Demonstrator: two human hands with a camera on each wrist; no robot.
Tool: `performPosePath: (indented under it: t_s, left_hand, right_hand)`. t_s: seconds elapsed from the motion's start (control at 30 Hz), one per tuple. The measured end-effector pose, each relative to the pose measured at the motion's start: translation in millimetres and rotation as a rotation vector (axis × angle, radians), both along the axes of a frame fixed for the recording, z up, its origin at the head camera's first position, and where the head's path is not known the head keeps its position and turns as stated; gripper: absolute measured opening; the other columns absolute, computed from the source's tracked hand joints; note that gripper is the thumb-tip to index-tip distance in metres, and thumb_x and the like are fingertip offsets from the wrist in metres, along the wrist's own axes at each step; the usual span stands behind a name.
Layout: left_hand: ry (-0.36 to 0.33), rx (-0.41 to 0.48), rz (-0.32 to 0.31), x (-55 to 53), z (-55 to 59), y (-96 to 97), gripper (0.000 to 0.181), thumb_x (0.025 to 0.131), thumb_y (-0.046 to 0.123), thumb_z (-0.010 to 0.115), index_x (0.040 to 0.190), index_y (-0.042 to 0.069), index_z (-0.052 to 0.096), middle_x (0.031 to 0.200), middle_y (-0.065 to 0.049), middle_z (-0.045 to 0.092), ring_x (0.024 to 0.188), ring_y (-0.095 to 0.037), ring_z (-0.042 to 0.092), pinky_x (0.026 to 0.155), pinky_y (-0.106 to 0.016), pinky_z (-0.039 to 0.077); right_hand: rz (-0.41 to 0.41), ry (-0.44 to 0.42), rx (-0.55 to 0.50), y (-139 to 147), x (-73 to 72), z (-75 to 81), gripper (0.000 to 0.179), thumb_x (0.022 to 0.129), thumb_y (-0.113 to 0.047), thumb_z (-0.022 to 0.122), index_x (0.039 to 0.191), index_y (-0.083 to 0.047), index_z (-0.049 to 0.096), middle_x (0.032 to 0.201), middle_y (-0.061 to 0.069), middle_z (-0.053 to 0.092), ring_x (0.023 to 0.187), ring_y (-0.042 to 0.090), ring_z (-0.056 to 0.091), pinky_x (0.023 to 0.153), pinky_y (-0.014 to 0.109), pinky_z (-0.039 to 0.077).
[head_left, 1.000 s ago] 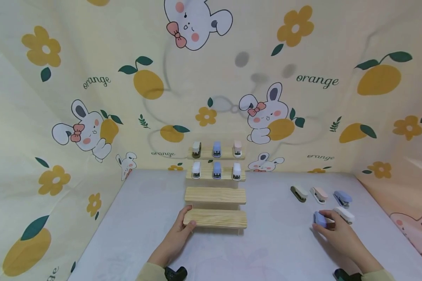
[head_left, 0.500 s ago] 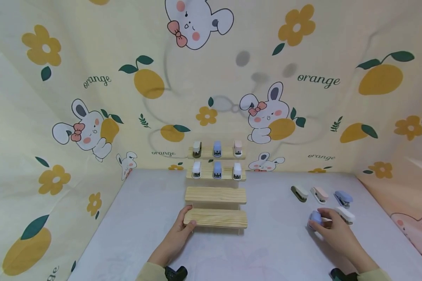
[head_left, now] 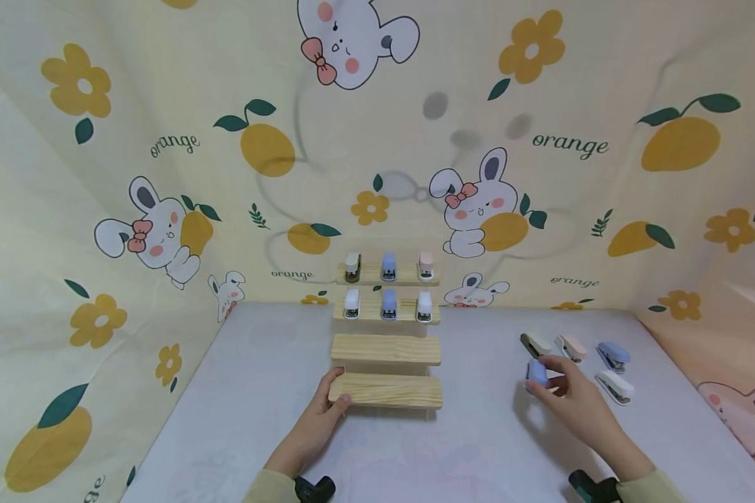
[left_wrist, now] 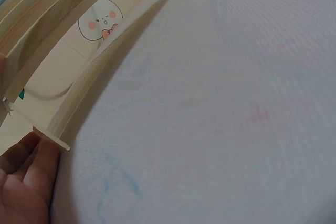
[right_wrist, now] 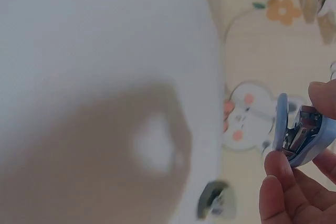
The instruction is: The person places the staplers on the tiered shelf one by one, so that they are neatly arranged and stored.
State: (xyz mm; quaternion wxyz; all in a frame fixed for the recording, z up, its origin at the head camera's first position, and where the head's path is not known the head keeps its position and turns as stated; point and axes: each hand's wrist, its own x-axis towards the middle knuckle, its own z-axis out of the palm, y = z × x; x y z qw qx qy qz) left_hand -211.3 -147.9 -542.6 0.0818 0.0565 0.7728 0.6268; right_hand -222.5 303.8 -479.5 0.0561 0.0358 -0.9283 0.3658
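In the head view my right hand pinches a small blue stapler between thumb and fingers, held above the table with a shadow below. The right wrist view shows that stapler side on, its metal inside visible. My left hand grips the left end of the lowest step of a tiered wooden stand, thumb at the front edge. Staplers stand on its two upper steps: a blue stapler sits mid-row between two white ones. The two lower steps are bare wood.
Right of the stand, more staplers lie on the white table: a green-and-white stapler, a pink stapler, a blue stapler and a white stapler. A patterned cloth rises behind and at the sides.
My right hand has lifted the blue stapler and carried it leftward, away from the white stapler on the table. The left hand and the stand have stayed in place.
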Motion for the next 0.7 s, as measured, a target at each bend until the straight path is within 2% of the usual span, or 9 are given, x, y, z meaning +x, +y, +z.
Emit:
performPosePath:
  t_s: [0.17, 0.4, 0.7]
  left_hand:
    - [-0.008, -0.012, 0.008, -0.8, 0.2, 0.3, 0.06, 0.097, 0.044, 0.052, 0.149, 0.03, 0.025, 0.158, -0.014, 0.018, 0.144, -0.033, 0.014, 0.112, -0.056, 0.016]
    - [-0.014, -0.004, 0.008, 0.3, 2.4, 1.3, 0.059, 0.098, 0.041, 0.052, 0.149, 0.029, 0.025, 0.158, -0.014, 0.018, 0.144, -0.035, 0.014, 0.111, -0.058, 0.017]
    - [-0.015, 0.0, 0.015, 0.6, 1.7, 1.5, 0.057, 0.099, 0.039, 0.052, 0.149, 0.031, 0.024, 0.158, -0.014, 0.018, 0.144, -0.035, 0.013, 0.111, -0.059, 0.015]
  right_hand:
    - [0.02, 0.033, -0.001, -21, -0.2, 13.1, 0.066, 0.087, -0.044, 0.07, 0.135, -0.007, 0.045, 0.112, 0.017, 0.061, 0.087, 0.022, 0.06, 0.065, 0.026, 0.051]
    - [0.062, 0.04, -0.028, -52, -2.2, 28.0, 0.066, 0.087, -0.046, 0.07, 0.137, -0.01, 0.043, 0.117, 0.013, 0.059, 0.094, 0.025, 0.059, 0.069, 0.028, 0.051]
    - [0.15, 0.195, -0.105, -99, -7.5, 34.2, 0.061, 0.084, -0.047, 0.072, 0.132, -0.017, 0.048, 0.11, 0.003, 0.061, 0.087, 0.015, 0.058, 0.07, 0.028, 0.051]
